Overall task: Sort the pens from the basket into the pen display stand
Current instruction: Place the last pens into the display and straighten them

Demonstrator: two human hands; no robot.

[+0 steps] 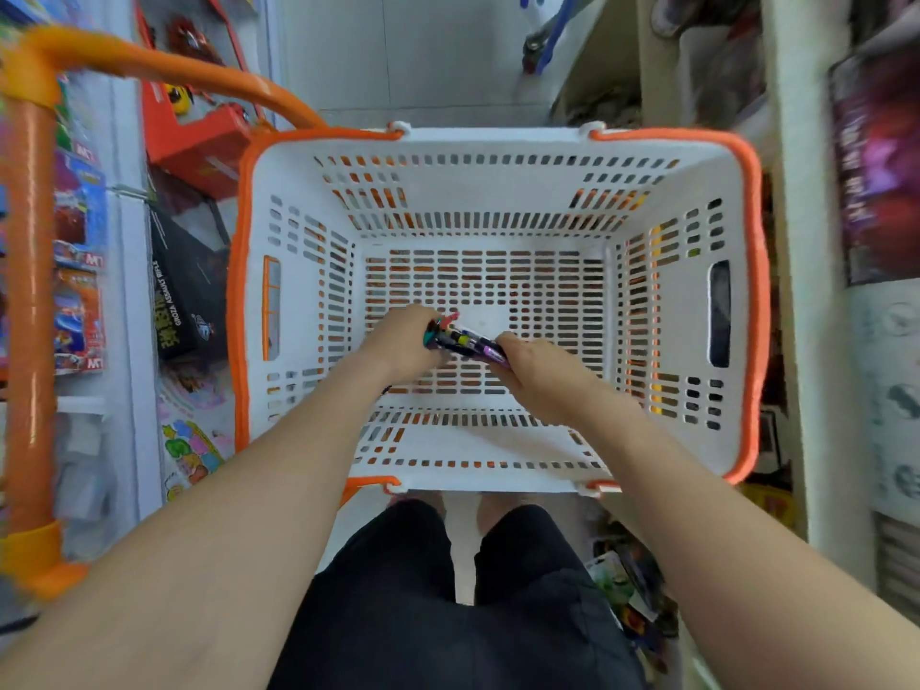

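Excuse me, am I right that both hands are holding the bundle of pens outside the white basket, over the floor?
Not quite: the pens are inside the basket, low over its slotted bottom, not outside it. The head view shows this. The left hand and right hand do both hold the bundle.

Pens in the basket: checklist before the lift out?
1. Grip of left hand on pens: ok, fingers curled round one end.
2. Grip of right hand: ok, holds the other end.
3. Bundle aligned: cannot tell, blurred.
4. Stray pens on basket floor: cannot tell, hands hide part.
5. Way up out of basket: ok, nothing over it.
6. Sight of stand: not ok, not in frame.
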